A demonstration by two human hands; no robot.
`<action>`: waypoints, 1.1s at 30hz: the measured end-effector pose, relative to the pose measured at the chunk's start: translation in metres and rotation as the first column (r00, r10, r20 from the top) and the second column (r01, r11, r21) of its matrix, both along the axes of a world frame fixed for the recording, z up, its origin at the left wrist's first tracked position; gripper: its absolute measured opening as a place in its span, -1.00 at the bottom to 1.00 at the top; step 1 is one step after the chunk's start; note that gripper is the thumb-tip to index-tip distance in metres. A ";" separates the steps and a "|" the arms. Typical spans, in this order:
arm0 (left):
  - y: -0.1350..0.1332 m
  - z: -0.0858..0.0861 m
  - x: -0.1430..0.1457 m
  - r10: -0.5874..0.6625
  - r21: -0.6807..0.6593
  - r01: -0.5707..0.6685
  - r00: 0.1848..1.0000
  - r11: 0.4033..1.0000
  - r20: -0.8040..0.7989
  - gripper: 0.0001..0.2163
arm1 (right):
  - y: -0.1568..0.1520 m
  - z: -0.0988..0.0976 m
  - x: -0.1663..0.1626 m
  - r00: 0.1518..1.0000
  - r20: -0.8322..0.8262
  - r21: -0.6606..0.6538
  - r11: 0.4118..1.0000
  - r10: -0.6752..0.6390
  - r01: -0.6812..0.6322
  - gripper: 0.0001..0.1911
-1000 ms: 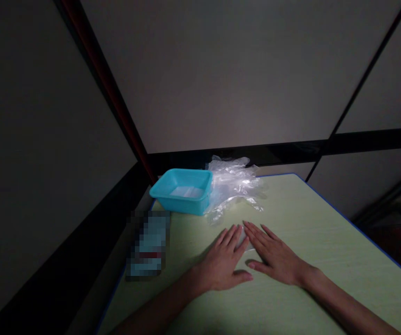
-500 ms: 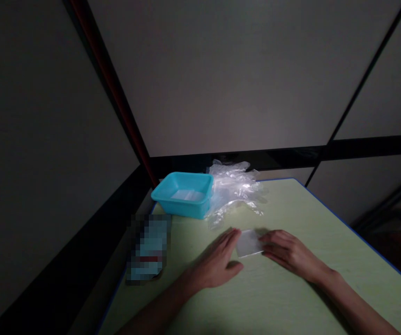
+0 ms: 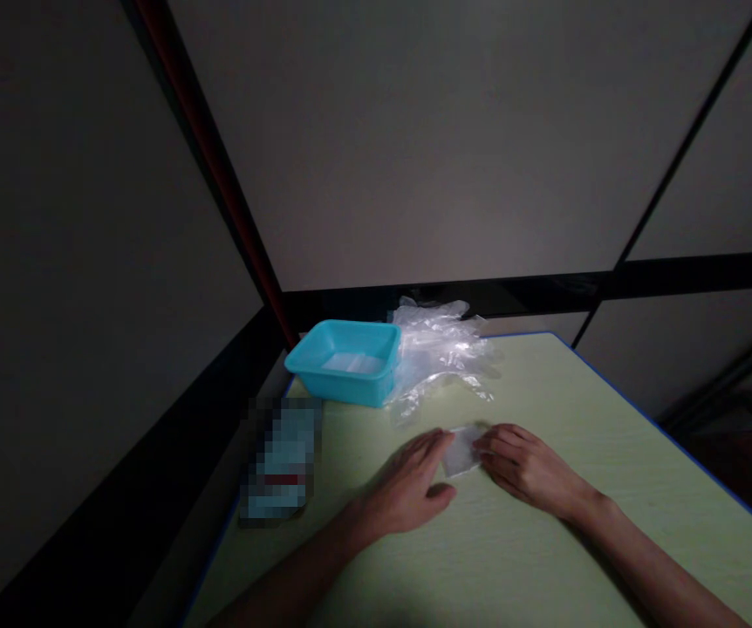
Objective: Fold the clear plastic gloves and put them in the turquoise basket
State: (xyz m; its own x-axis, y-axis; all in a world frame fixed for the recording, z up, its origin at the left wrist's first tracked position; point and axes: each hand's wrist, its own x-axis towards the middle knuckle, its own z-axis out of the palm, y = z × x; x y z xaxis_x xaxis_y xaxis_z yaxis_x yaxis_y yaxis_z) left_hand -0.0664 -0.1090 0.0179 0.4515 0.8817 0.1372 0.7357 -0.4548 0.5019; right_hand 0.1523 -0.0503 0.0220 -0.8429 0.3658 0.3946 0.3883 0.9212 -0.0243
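A small, flat square of clear plastic [image 3: 461,452], which looks like a folded disposable glove, lies on the table between my two hands. My left hand [image 3: 412,484] rests at its left edge, fingers stretched out together and thumb held apart, with nothing gripped. On the other side, the bent fingers of my right hand [image 3: 523,462] are closed at the square's right edge and cover part of it. Beyond the hands lies a loose pile of clear disposable plastic gloves [image 3: 445,349].
To the left of the pile stands a turquoise plastic basin [image 3: 343,386] with some whitish plastic pieces inside. A blurred-out, bluish flat object [image 3: 281,462] lies at the left edge of the pale green table [image 3: 546,567]. Light wall panels [image 3: 415,157] rise behind it.
My right hand has slid a little to the left, over the plastic square, and less of the square shows. My left hand has hardly moved.
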 end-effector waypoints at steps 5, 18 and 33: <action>0.000 0.002 0.001 -0.012 0.018 0.012 1.000 1.000 -0.010 -0.43 | 0.001 0.000 0.004 1.000 0.012 0.001 1.000 0.018 -0.018 -0.74; 0.002 0.007 0.008 0.104 -0.050 -0.092 0.926 0.995 0.363 -0.79 | -0.009 0.004 -0.004 0.947 -0.276 -0.488 0.873 -0.164 0.009 -0.83; 0.016 -0.013 0.021 0.376 -0.446 0.005 0.529 0.895 0.761 -0.72 | -0.017 -0.006 -0.028 0.614 -0.501 -0.855 0.458 -0.610 -0.243 -0.64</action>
